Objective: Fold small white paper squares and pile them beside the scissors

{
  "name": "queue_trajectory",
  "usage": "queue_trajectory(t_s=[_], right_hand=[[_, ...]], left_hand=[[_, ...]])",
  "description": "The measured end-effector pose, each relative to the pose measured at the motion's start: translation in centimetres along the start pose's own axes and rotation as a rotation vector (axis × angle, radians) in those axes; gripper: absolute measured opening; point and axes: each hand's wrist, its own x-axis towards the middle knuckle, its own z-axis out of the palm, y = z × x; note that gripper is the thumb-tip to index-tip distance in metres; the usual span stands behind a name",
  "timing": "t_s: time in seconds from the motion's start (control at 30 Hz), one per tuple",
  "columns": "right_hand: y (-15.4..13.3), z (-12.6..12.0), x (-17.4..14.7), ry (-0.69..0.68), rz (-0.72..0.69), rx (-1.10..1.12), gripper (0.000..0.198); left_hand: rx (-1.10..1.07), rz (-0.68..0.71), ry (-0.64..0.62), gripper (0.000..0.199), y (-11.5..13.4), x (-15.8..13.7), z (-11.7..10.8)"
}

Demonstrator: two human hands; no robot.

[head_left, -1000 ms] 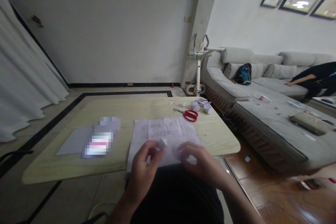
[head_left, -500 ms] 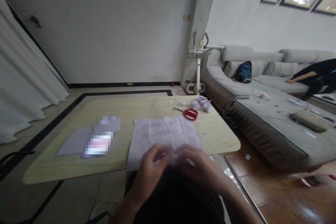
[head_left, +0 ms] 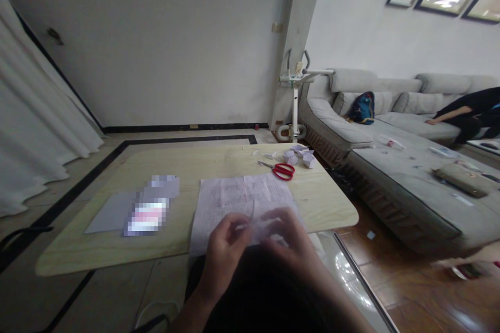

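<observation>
Between my two hands is a small piece of folded white paper, blurred by motion. My left hand pinches its left side between thumb and fingers. On the other side, the curled fingers of my right hand close on the paper, partly hiding it. Both hands are over the near edge of a large creased sheet of paper with faint writing, spread on the table. Red-handled scissors lie beyond the sheet, blades pointing left.
Several folded paper pieces sit at the far right of the wooden table. At the left are a plain sheet and a pixelated bright object. A grey sofa stands to the right, with a person on it.
My right hand's fingers have lifted and spread a little around the folded paper, whose tip now stands thinner and more upright. My left hand has hardly moved.
</observation>
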Motion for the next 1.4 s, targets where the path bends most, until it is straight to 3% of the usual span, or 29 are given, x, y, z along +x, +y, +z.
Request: queue_trajectory(t_s=[0.1,0.33,0.63,0.9,1.13,1.4], right_hand=[[0.7,1.0,0.0,0.052,0.028,0.111,0.033],[1.5,2.4,-0.1,0.089,-0.022,0.085,0.024],[1.6,2.5,-0.3,0.159,-0.13,0.07,0.024],[0.9,1.7,-0.9,0.164,-0.188,-0.086,0.028],[0.4,1.3,-1.2,0.154,-0.28,-0.189,0.028],[0.2,1.4,-1.1,0.159,-0.199,-0.177,0.023]], left_hand=[[-0.01,0.009,0.035,0.01,0.1,-0.1,0.2],[0.054,0.088,0.061,0.004,0.8,-0.6,0.4],[0.035,0.186,0.164,0.006,0.8,-0.7,0.0],[-0.05,0.248,0.326,0.008,0.9,-2.3,-2.1],[0.116,0.385,0.186,0.011,1.9,-2.4,-2.7],[0.438,0.682,-0.175,0.02,2.6,-1.4,-2.7]])
